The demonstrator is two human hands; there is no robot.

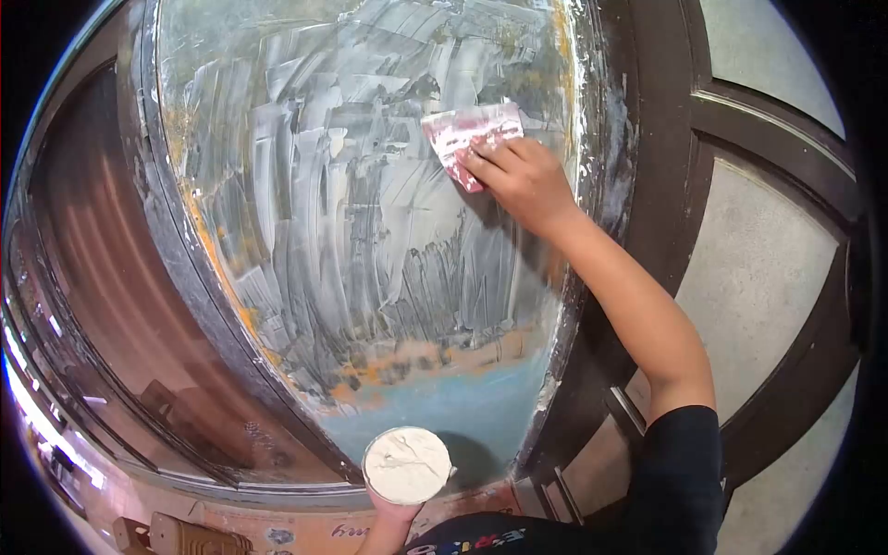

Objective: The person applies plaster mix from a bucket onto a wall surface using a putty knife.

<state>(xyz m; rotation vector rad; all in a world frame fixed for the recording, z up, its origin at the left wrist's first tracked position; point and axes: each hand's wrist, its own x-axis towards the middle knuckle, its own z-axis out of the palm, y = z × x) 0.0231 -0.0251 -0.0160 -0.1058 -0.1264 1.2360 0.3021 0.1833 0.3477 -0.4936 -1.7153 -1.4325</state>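
My right hand (523, 183) grips a pinkish-red putty spreader (474, 139) smeared with white, its wide edge against the upper right of a wall panel (430, 375). Streaks of whitish-grey filler (314, 185) cover most of that panel, with orange and blue patches showing along its lower part. Low in the view, my left hand (396, 511) holds up a round tub of cream-white putty (407, 465) from beneath. Most of the left fingers are hidden under the tub.
Dark wooden framing (638, 185) with pale panels borders the right side. A glossy brown glazed frame (120, 250) stands on the left. Brown plastic furniture (190, 536) and printed cardboard (324, 529) lie at the bottom left.
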